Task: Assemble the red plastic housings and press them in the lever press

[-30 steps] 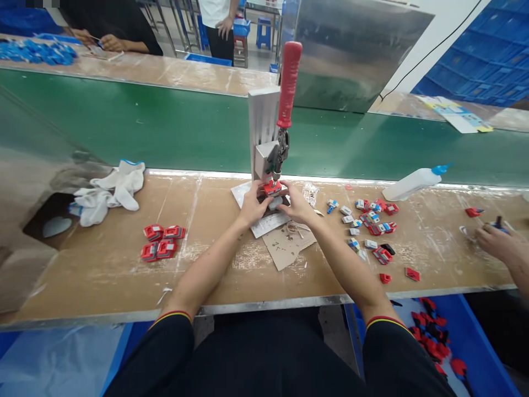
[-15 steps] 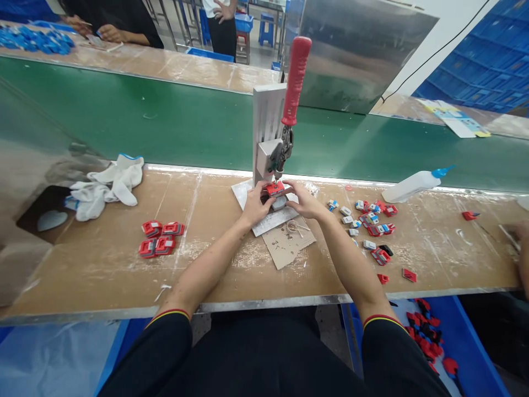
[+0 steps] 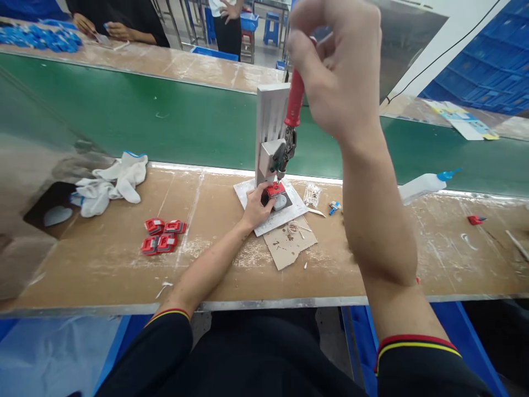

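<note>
A toggle clamp with a red handle stands on a metal upright above a light base plate. Beneath its tip sits a small red plastic part, pinched at its left side between the thumb and fingers of my left hand. Raised high, my right hand has its fingers curled round the top of the red handle; the hand hides part of the grip. A torn piece of cardboard lies in front of the plate.
Several red-and-grey parts lie to the left, near white gloves. A white bottle with a blue tip lies at the right. My right forearm hides most of the small parts there. Across the green divider a co-worker's hands are busy.
My right hand has left the red part and risen to the clamp's handle. My left hand has stayed at the part.
</note>
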Demonstrator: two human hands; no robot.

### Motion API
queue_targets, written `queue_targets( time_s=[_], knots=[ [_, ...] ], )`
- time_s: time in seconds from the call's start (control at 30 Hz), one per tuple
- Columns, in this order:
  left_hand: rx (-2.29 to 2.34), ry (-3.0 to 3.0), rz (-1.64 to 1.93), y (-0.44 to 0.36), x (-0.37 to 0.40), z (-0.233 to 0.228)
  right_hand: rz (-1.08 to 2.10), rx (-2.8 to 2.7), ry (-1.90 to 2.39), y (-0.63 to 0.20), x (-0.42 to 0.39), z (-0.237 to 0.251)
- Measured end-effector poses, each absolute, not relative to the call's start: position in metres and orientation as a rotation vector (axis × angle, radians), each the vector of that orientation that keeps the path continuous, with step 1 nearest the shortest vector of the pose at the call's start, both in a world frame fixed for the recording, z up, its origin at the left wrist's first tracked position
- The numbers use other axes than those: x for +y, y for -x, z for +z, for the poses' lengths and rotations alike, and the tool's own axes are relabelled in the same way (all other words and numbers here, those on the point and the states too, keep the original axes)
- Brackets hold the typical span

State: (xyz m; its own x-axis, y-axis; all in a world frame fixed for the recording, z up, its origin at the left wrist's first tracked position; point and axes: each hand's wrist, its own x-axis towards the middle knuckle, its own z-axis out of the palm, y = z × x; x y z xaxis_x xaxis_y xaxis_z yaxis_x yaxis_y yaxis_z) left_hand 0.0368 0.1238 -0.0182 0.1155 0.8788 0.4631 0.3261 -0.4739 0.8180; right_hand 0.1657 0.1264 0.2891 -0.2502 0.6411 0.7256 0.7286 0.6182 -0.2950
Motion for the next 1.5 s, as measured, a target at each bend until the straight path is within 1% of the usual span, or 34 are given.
queue_targets(
  time_s=[0.07,0.2,0.3,0.37,0.4,0.47,0.53,0.6,0.67,0.7,0.73,0.77,0.8,0.93,1.0,1.07,1.17,1.23,1.3,1.4,1.43,1.5],
  knots=[
    [1.168,-1.874,1.366,-0.038,0.123,-0.018,-0.198,-1.889,1.082,-0.169,0.110,0.277],
    [1.162,-1.875,1.358,-0.039,0.122,-0.016,-0.378,-1.686,0.917,-0.195,0.063,0.223],
    [1.168,-1.879,1.320,-0.038,0.122,-0.015,-0.462,-1.756,0.856,-0.211,0.031,0.179],
    [1.178,-1.888,1.313,-0.038,0.122,-0.015,-0.427,-1.835,0.913,-0.215,0.017,0.154],
    [1.182,-1.894,1.314,-0.038,0.122,-0.015,-0.350,-1.875,0.975,-0.216,0.013,0.144],
    [1.180,-1.899,1.324,-0.037,0.121,-0.015,-0.044,-1.916,1.136,-0.216,0.014,0.133],
    [1.159,-1.893,1.341,-0.038,0.121,-0.015,0.423,-1.854,1.246,-0.214,0.022,0.133],
    [1.140,-1.882,1.360,-0.038,0.120,-0.015,0.919,-1.712,1.260,-0.211,0.035,0.143],
    [1.143,-1.881,1.372,-0.039,0.119,-0.015,1.311,-1.582,1.236,-0.208,0.047,0.154],
    [1.155,-1.884,1.375,-0.039,0.118,-0.015,1.426,-1.538,1.243,-0.206,0.052,0.157],
    [1.169,-1.888,1.377,-0.039,0.118,-0.015,1.464,-1.515,1.262,-0.204,0.056,0.157],
    [1.182,-1.892,1.375,-0.039,0.117,-0.015,1.415,-1.516,1.287,-0.202,0.059,0.154],
    [1.191,-1.893,1.371,-0.039,0.117,-0.016,1.287,-1.538,1.316,-0.199,0.062,0.148],
    [1.189,-1.880,1.344,-0.036,0.118,-0.020,0.537,-1.573,1.388,-0.178,0.075,0.100],
    [1.193,-1.873,1.340,-0.038,0.119,-0.020,0.338,-1.510,1.405,-0.166,0.086,0.078],
    [1.204,-1.870,1.322,-0.042,0.119,-0.017,0.298,-1.467,1.401,-0.157,0.096,0.065],
    [1.228,-1.920,1.242,-0.040,0.114,-0.006,0.425,-1.517,1.361,-0.160,0.093,0.064],
    [1.272,-2.014,1.202,-0.020,0.106,0.004,0.499,-1.572,1.314,-0.175,0.077,0.066],
    [1.392,-2.126,1.212,0.023,0.094,0.014,0.470,-1.595,1.282,-0.201,0.057,0.064],
    [1.803,-2.168,1.244,0.113,0.067,0.023,0.362,-1.511,1.310,-0.250,0.037,0.055],
    [1.963,-2.142,1.196,0.142,0.058,0.024,0.366,-1.513,1.327,-0.264,0.034,0.051],
    [2.087,-2.090,1.112,0.185,0.043,0.020,0.421,-1.609,1.361,-0.284,0.032,0.042]
  ],
)
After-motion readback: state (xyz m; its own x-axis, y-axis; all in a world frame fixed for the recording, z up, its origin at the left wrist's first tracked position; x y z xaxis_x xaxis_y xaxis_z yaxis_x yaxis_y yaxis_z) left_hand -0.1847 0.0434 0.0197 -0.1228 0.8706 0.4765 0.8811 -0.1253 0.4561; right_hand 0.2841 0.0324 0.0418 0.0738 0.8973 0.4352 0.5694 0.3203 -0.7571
